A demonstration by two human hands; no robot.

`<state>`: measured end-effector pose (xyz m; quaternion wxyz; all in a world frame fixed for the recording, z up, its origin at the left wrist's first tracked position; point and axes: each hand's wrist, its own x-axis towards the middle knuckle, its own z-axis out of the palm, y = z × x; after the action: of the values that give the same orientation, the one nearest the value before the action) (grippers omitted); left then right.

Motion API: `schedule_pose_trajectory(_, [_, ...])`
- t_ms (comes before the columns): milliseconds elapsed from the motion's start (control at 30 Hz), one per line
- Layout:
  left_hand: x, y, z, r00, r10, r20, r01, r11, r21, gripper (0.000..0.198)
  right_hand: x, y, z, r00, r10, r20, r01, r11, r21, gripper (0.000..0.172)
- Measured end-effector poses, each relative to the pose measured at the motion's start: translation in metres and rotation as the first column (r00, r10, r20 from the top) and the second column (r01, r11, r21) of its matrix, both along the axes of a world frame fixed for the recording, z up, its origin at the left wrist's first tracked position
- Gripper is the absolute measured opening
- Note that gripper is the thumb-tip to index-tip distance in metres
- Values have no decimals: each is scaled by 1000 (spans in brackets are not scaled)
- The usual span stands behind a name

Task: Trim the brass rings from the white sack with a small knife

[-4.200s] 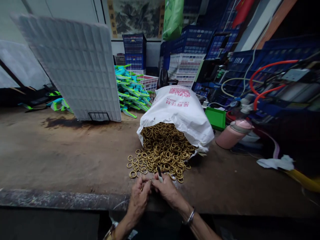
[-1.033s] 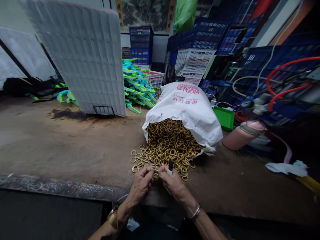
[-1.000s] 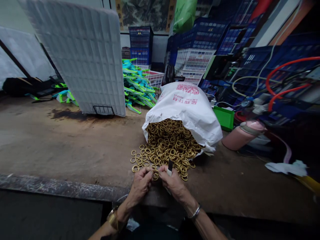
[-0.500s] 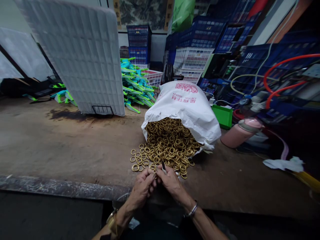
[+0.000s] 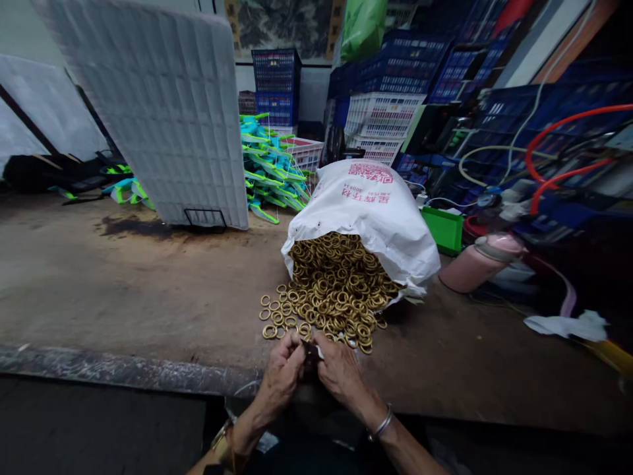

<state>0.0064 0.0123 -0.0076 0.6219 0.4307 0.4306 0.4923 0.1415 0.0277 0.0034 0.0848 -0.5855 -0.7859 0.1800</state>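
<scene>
A white sack (image 5: 366, 211) lies on its side on the brown workbench (image 5: 123, 290), and several brass rings (image 5: 331, 290) spill out of its mouth. My left hand (image 5: 281, 373) and my right hand (image 5: 339, 369) meet just in front of the ring pile, near the bench's front edge. Both are closed in a pinch around a small dark object (image 5: 310, 349) between them. Whether a ring is held with it I cannot make out. A bracelet sits on my right wrist and a gold watch on my left.
A white gridded panel (image 5: 153, 112) leans upright at the back left. Green and teal plastic parts (image 5: 270, 175) are piled behind it. Blue and white crates (image 5: 386, 86) stack at the back. A green box (image 5: 442, 227), a pink flask (image 5: 479, 264) and red hoses (image 5: 558, 152) crowd the right.
The dark tool that stood up from my right hand has tipped down between both hands. My hands have drawn slightly closer together; the sack and rings lie as before.
</scene>
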Motion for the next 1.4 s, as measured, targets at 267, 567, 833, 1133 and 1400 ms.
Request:
schedule_pose_trajectory(267, [-8,-13,12,999,-48,0,47,981,-190,33,-8,0,6,989,-39,144,34,999,38,26])
schedule_pose_trajectory(567, [-26,-27,23,961,71,267,25,940,-340,28,13,14,1,987,-136,88,129,988,85,25])
schedule_pose_trajectory(833, [-33,-19,14,894,163,417,31,907,-420,23,-10,-1,-5,984,-93,150,90,996,25,21])
schedule_pose_trajectory(1133, [-22,-13,7,870,219,442,10,888,-460,22,-5,10,-6,949,-202,-242,198,979,-39,16])
schedule_pose_trajectory(1400, [-3,-4,6,961,189,204,-108,930,-352,36,-7,11,-4,753,-311,-580,240,950,-198,21])
